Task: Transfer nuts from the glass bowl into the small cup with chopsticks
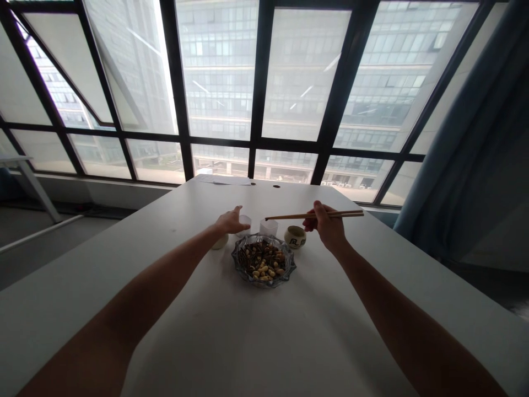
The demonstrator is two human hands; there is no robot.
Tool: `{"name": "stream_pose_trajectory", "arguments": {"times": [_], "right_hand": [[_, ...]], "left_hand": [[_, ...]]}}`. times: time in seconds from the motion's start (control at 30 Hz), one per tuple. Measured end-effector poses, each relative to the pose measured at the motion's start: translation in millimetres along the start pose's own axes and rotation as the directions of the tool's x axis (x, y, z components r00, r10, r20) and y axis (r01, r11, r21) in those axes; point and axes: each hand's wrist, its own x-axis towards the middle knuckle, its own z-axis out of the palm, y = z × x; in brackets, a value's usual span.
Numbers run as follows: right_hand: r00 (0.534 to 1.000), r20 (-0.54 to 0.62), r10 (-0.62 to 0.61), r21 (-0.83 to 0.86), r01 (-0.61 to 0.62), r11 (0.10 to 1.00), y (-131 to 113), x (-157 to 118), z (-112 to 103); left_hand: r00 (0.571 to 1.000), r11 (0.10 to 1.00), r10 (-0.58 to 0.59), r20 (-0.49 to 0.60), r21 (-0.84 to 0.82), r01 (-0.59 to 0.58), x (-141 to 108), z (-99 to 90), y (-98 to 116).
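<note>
My right hand [328, 226] is closed around a pair of wooden chopsticks [295, 216], held nearly level. A small dark bit [266, 219] shows at their tips, over a translucent white cup [269, 227]. My left hand [231, 221] has its index finger and thumb spread beside another translucent cup [245, 220]; the thumb crosses in front of it, and I cannot tell whether they touch. Closer to me stands a scalloped glass bowl [264, 285] of peanuts and dark, seed-like pieces. A cream ceramic cup [295, 237] with dark lettering sits right of it, below the chopsticks.
A pale round cup [220, 242] is partly hidden behind my left wrist. White papers [225, 180] lie at the far end of the white table [264, 342], by two dark round spots. Windows line the back, and a blue curtain [463, 138] hangs at right.
</note>
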Motion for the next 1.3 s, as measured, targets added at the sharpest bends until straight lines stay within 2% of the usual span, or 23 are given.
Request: {"name": "stream_pose_trajectory", "arguments": {"times": [0.1, 0.17, 0.2, 0.3, 0.33, 0.4, 0.47, 0.5, 0.63, 0.7, 0.77, 0.87, 1.03, 1.07, 1.13, 1.2, 1.23, 1.3], "right_hand": [[1.0, -0.009, 0.016, 0.022, -0.016, 1.0, -2, 0, -1], [1.0, -0.013, 0.009, 0.031, -0.009, 0.999, -4, 0, -1], [1.0, -0.016, -0.001, 0.035, 0.001, 0.999, -4, 0, -1], [0.999, -0.026, -0.044, 0.045, 0.045, 0.998, -6, 0, -1], [0.998, -0.028, -0.056, 0.048, 0.057, 0.997, -7, 0, -1], [0.997, -0.032, -0.069, 0.054, 0.071, 0.996, -7, 0, 0], [0.997, -0.032, -0.076, 0.057, 0.078, 0.995, -7, 0, 0], [0.997, -0.031, -0.077, 0.057, 0.078, 0.995, -7, 0, 0], [0.997, -0.042, -0.07, 0.066, 0.073, 0.995, -6, 1, -1], [0.997, -0.046, -0.069, 0.068, 0.072, 0.995, -6, 1, 0], [0.996, -0.04, -0.084, 0.07, 0.086, 0.994, -6, -1, 3], [0.99, -0.039, -0.135, 0.08, 0.138, 0.987, -5, -9, 12], [0.975, -0.068, -0.21, 0.031, 0.212, 0.977, 3, -29, 29], [0.974, -0.035, -0.225, 0.011, 0.226, 0.974, 6, -32, 31], [0.958, 0.104, -0.267, -0.065, 0.274, 0.959, 14, -36, 34], [0.92, 0.249, -0.303, -0.165, 0.349, 0.923, 19, -39, 35], [0.903, 0.293, -0.314, -0.203, 0.38, 0.902, 20, -39, 35], [0.891, 0.312, -0.329, -0.238, 0.409, 0.881, 19, -39, 33]], "left_hand": [[1.0, 1.0, 0.011, 0.01, -0.029, -0.01, 8, 5.8, -2], [0.988, 0.991, 0.134, -0.075, -0.013, -0.136, 7, 6.4, -4], [0.966, 0.975, 0.223, -0.128, 0.013, -0.224, 5, 5.9, -5], [0.852, 0.884, 0.467, -0.236, 0.113, -0.454, -4, 2.8, -5], [0.823, 0.859, 0.512, -0.246, 0.132, -0.495, -6, 2.0, -5], [0.792, 0.831, 0.556, -0.253, 0.146, -0.536, -10, 1.3, -5], [0.792, 0.831, 0.556, -0.251, 0.149, -0.536, -10, 2.0, -6], [0.806, 0.842, 0.539, -0.243, 0.145, -0.519, -9, 2.8, -6], [0.924, 0.937, 0.349, -0.155, 0.087, -0.339, -2, 5.9, -9], [0.949, 0.959, 0.282, -0.14, 0.052, -0.277, 0, 5.9, -9], [0.935, 0.952, 0.306, -0.177, 0.032, -0.306, 0, 4.5, -9], [0.882, 0.911, 0.407, -0.239, 0.033, -0.411, -5, 0.0, -4], [0.821, 0.857, 0.505, -0.266, 0.044, -0.513, -16, -7.8, 12], [0.811, 0.848, 0.519, -0.272, 0.044, -0.528, -18, -8.7, 15], [0.792, 0.833, 0.539, -0.288, 0.045, -0.551, -21, -9.6, 19], [0.78, 0.827, 0.547, -0.304, 0.049, -0.561, -22, -9.4, 21], [0.777, 0.826, 0.548, -0.309, 0.051, -0.562, -22, -9.0, 21], [0.776, 0.827, 0.546, -0.316, 0.052, -0.56, -21, -7.7, 20]]}}
